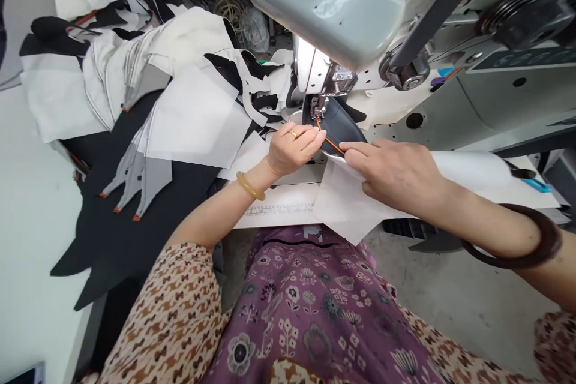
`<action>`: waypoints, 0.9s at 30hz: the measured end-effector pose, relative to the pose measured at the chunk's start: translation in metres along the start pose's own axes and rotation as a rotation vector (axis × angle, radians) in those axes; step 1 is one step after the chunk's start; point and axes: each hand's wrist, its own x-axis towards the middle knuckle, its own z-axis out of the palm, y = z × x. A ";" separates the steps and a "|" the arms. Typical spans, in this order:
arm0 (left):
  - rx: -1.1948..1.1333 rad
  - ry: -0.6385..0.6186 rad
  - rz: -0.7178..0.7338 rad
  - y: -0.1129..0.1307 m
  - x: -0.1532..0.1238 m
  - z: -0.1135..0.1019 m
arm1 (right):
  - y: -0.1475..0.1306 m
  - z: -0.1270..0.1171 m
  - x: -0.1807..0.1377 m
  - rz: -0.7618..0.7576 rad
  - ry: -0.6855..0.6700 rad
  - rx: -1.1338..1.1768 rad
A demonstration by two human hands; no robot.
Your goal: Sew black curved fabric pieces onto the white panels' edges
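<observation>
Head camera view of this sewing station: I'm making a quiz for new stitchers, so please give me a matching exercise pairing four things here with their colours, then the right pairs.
Things:
1. Thin cord by the presser foot
2. Bangle on the left wrist
3. Bangle on the right wrist
4. Sewing machine head

Colours:
A. Dark brown
B. Pale grey-green
C. Orange
D. Honey yellow

Right pairs: 1-C, 2-D, 3-A, 4-B.
</observation>
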 end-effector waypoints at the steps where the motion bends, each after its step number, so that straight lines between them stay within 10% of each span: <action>1: 0.009 0.022 -0.011 0.000 -0.001 0.002 | 0.001 -0.001 0.001 -0.002 0.014 0.013; 19: -0.107 -0.281 0.101 -0.034 0.039 -0.013 | 0.022 -0.045 0.043 0.087 0.021 0.201; 27: -0.037 -0.160 0.111 -0.018 0.021 -0.016 | -0.027 -0.019 0.023 -0.099 0.081 0.053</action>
